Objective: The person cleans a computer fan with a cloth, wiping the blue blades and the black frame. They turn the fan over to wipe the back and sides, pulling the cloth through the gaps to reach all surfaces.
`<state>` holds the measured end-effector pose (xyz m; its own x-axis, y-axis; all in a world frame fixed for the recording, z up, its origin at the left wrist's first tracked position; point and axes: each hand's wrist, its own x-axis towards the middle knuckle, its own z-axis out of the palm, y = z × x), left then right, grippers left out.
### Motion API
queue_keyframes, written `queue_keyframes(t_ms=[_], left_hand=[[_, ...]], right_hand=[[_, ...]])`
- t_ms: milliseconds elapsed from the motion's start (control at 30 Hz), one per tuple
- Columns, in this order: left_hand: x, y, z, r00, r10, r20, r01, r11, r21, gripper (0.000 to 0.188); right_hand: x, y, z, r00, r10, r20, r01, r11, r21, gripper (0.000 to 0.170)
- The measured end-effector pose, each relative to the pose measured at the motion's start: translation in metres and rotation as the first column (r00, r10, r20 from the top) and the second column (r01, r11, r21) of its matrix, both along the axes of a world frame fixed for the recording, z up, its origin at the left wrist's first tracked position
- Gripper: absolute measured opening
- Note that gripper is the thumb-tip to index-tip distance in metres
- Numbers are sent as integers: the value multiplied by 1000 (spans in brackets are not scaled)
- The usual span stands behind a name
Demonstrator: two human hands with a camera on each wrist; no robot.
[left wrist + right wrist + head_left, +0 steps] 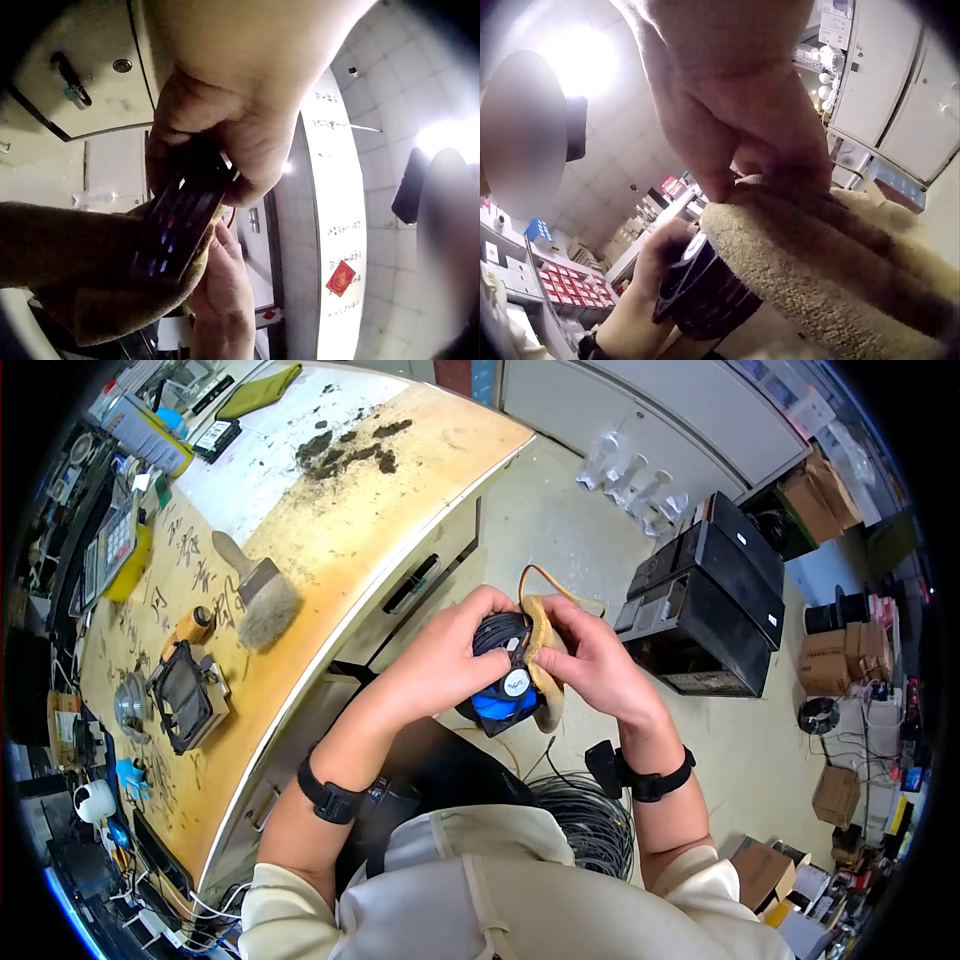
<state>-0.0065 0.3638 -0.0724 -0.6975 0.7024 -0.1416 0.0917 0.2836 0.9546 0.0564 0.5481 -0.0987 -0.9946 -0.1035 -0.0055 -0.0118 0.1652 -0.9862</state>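
Note:
In the head view my left hand [450, 655] grips a round computer cooling fan [510, 705] with a black frame, blue blades and a white hub label. The left wrist view shows dark fins [172, 232] along its side. My right hand [605, 665] holds a yellow-brown towel [543, 650] by a fold, thumb on top, against the fan's right side. A thin wire [550, 572] loops out beyond the fingers. In the right wrist view the towel [795, 277] hangs thick and folded beneath the right hand [742, 127], overlapping the fan [716, 289].
On the workbench [340, 550] to the left lie a wide brush [260, 590], a dark square bracket [185, 700] and scattered dirt [345, 452]. Black computer cases [705, 610] stand on the floor at right. Coiled cable [590, 815] lies near my body.

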Motion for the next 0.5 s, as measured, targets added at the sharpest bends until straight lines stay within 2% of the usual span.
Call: queue_keyframes(t_ms=[100,133,167,233,267,367,433,500], left_hand=[[-1,1,0,1000,-14,17,14,1000,15,36],[0,1,-2,999,-22,25,22,1000,20,37],[0,1,-4,999,-31,32,30,999,25,39],[2,2,-16,997,67,36,-70,993,92,42],[2,3,-19,993,114,41,-119,985,125,43],[3,5,-19,980,75,185,-115,969,219,48],[3,5,-18,972,102,210,-152,959,238,44],[2,4,-15,963,129,235,-189,948,256,42]], right_hand=[[0,-4,2,996,-57,-63,66,987,146,40],[0,-8,-3,980,-146,-137,166,975,150,38],[0,-10,0,979,-190,-71,202,954,223,38],[0,-13,11,956,-290,50,252,894,370,36],[-2,-10,-6,939,-342,-26,336,904,265,33],[-4,-7,-12,923,-386,4,386,922,-6,32],[0,-4,-8,948,-277,157,304,935,-182,31],[3,0,1,947,-145,287,247,899,-360,31]])
